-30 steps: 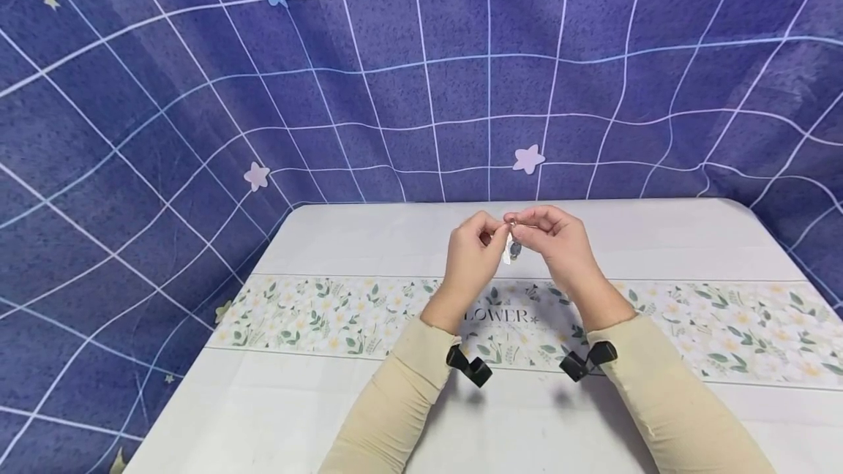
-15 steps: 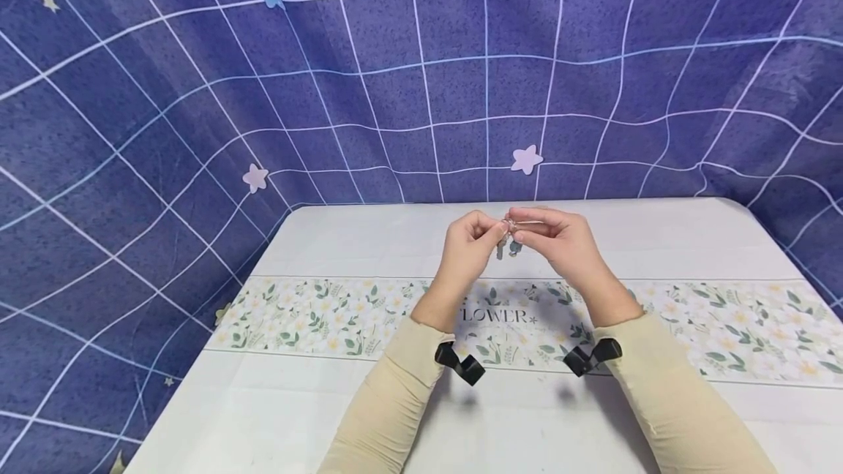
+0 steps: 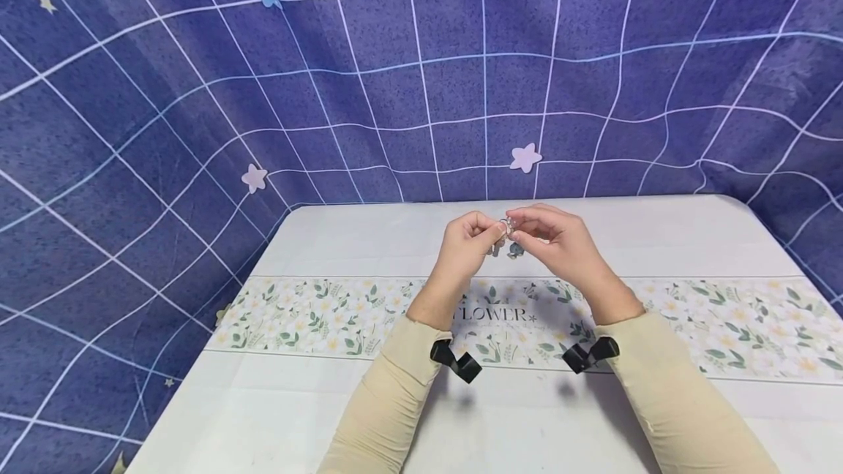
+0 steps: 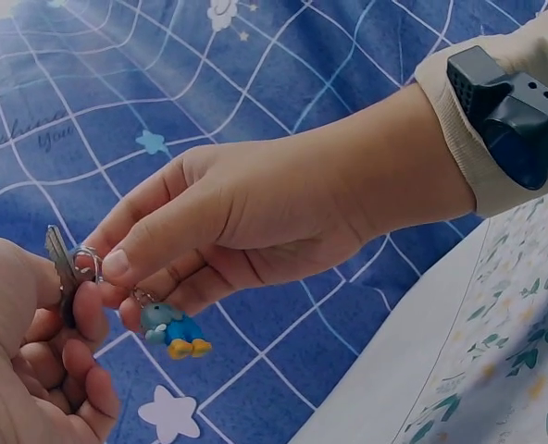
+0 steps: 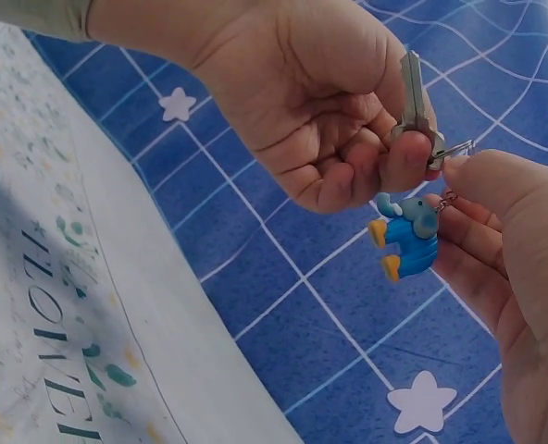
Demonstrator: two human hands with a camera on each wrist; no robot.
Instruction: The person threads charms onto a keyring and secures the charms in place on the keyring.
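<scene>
My left hand (image 3: 464,249) pinches a silver key (image 4: 63,268) between thumb and fingers. Facing it, my right hand (image 3: 558,241) pinches the metal key ring (image 5: 457,151) with thumb and fingertips. From the ring, a short chain (image 5: 447,200) carries a small blue elephant charm (image 5: 413,236) with yellow feet, dangling below the right fingers. Both hands are raised over the far part of the table, fingertips close together. The key's head sits at the ring, partly covered by the left fingertips; I cannot tell whether it is threaded on.
A white table (image 3: 316,401) bears a printed flower band (image 3: 316,313) with lettering across its middle. Behind the table hangs a blue curtain (image 3: 369,93) with white grid lines and stars. Each sleeve has a black wrist device, the left one (image 3: 454,361) and the right one (image 3: 590,354).
The key and left hand have shifted slightly left, the key separating from the elephant charm. The right fingers have re-formed their hold at the ring.
</scene>
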